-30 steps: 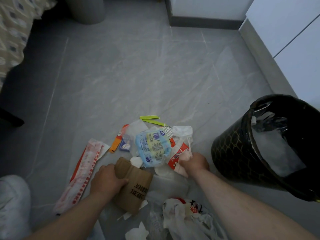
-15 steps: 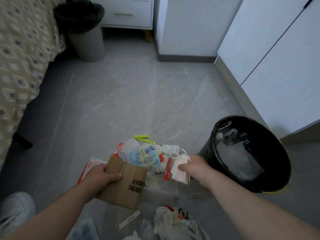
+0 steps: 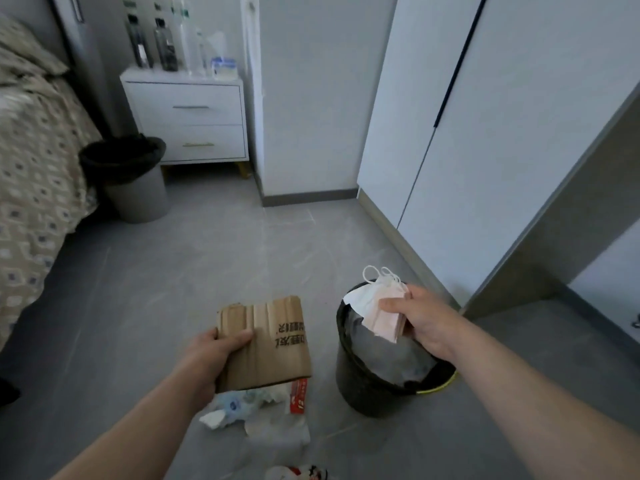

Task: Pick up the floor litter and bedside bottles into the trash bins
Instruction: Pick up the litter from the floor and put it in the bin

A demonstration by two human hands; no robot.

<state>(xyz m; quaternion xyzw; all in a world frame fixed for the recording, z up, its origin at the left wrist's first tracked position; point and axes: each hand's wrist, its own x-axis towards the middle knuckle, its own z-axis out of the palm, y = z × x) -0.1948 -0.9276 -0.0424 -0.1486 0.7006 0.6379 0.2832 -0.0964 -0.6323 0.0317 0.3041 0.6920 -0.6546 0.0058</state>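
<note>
Pinching right hand (image 3: pixel 426 327): thumb and curled fingers clamp a stack of white and pale pink face masks (image 3: pixel 382 306) by one end, with the ear loops sticking up.
Reason for that spot: the masks hang over the mouth of the round black trash bin (image 3: pixel 360 386), so letting go should drop them inside. I judge this to be the release step.
Gripping left hand (image 3: pixel 207 355): thumb on top and fingers underneath hold a flat brown piece of corrugated cardboard (image 3: pixel 273 344) level beside the bin, probably waiting its turn.
Loose floor litter (image 3: pixel 256 410): crumpled white tissues, a blue-printed packet and a red wrapper lie on the grey tiles below the cardboard, just left of the black bin.
Untouched bedside bottles (image 3: pixel 162 39): these stand upright on the white two-drawer nightstand (image 3: pixel 187 112), well apart from both hands.
Second bin: a grey trash bin with a black liner (image 3: pixel 138 188) stands between the patterned bed (image 3: pixel 31 150) and the nightstand.
</note>
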